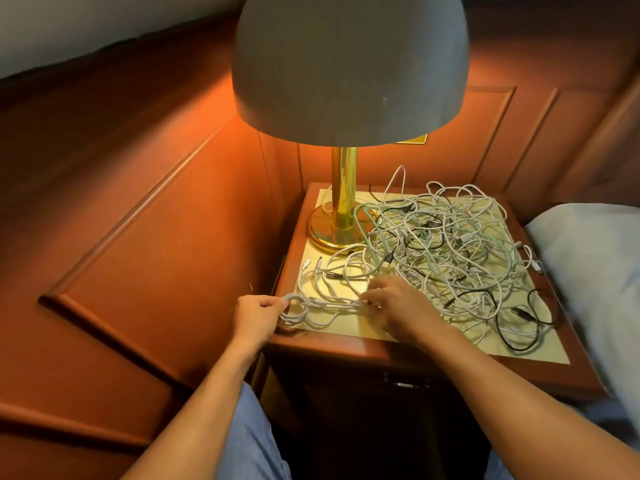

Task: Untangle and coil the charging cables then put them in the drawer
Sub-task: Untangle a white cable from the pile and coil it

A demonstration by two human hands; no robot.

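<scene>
While your left hand (258, 315) pinched the looped end of a white cable (332, 301) at the nightstand's (346, 348) front left corner, your right hand (394, 306) curled its fingers down onto the other end. The strand ran left to right between them, along the front edge. The main tangle (446, 244) lay behind and right of your right hand, the nearer one. Open room was toward you; the lamp base (332, 233) crowded the back left.

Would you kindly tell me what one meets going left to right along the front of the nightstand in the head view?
The left hand → white cable gripped by both hands → right hand → tangled cable pile → pillow.
</scene>
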